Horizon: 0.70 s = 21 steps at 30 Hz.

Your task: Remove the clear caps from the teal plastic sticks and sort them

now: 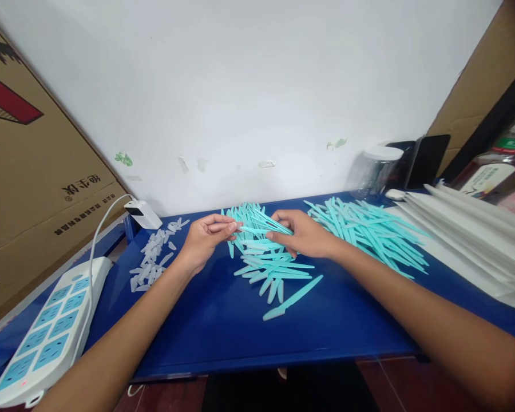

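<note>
My left hand (209,236) is closed in a pinch at the tip of a slim turquoise eyebrow razor; whether a clear cap sits between these fingertips I cannot tell. Several turquoise eyebrow razors (280,225) are gripped in my right hand (302,233), their ends pointing left toward the other hand. Under and around both hands spreads a loose pile of the same razors (278,266). One single razor (292,298) lies apart, nearer the table's front edge. Small translucent caps (153,252) are scattered to the left of my left hand.
A second heap of turquoise razors (364,226) lies at the right on the blue table (223,337). Beyond it stand a lidded clear jar (375,174) and white packaging sheets (476,240). At left are a power strip (55,326), a plugged white adapter (143,214) and a cardboard box (38,160).
</note>
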Motion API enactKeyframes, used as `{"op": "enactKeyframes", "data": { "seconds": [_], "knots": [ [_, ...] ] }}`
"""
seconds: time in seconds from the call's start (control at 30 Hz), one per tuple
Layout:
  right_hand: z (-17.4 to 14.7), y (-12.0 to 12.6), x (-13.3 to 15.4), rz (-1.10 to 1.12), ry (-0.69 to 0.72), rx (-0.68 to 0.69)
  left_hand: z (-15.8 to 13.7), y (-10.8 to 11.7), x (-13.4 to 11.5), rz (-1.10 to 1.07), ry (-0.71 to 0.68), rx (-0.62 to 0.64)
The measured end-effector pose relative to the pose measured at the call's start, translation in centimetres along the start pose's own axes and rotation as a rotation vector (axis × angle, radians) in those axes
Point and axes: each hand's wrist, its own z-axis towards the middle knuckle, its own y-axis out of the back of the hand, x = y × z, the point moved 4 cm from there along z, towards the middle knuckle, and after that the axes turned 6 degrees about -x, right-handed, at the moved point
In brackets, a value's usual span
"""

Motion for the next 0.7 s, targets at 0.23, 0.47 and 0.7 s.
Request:
{"op": "enactKeyframes", "data": {
  "seconds": [0.23,0.47,0.7],
  "knots": [
    [-0.3,-0.7,0.2,-0.012,0.038,-0.019,-1.3,-1.6,-0.1,0.078,-0.052,0.018],
    [-0.1,-0.6,0.1,-0.036,0.068,0.008,-0.3,-0.4,-1.4,0.328,-0.13,0.158],
    [-0.1,0.4,0.5,-0.071,0.024,-0.023,2.3,8.0,-4.6,1.256,-0.283,0.039]
  ]
}}
